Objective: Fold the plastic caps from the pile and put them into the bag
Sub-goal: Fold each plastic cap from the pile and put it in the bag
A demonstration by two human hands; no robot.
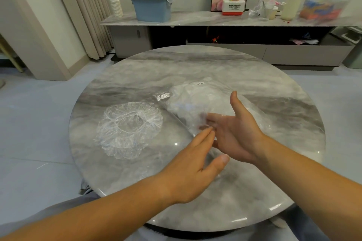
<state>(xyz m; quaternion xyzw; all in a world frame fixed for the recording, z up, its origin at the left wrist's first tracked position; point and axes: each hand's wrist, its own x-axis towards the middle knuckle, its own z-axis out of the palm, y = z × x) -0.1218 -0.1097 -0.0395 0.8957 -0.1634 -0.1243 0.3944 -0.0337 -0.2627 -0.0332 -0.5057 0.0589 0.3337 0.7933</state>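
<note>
A clear crinkled plastic cap (129,129) lies spread out on the left part of the round marble table (195,68). A transparent bag (194,101) stuffed with white folded caps lies right of centre, its open end toward me. My right hand (233,133) is palm up with straight fingers reaching into the bag's mouth, thumb raised. My left hand (194,166) has its fingers extended, the tips touching the bag's near edge beside the right fingers. Neither hand visibly grips anything.
Behind the table runs a low marble-topped sideboard (195,18) with a blue bin (150,6), stacked paper cups (115,4), a white box, a roll and a clear container. Curtains hang at the left. The floor is pale tile.
</note>
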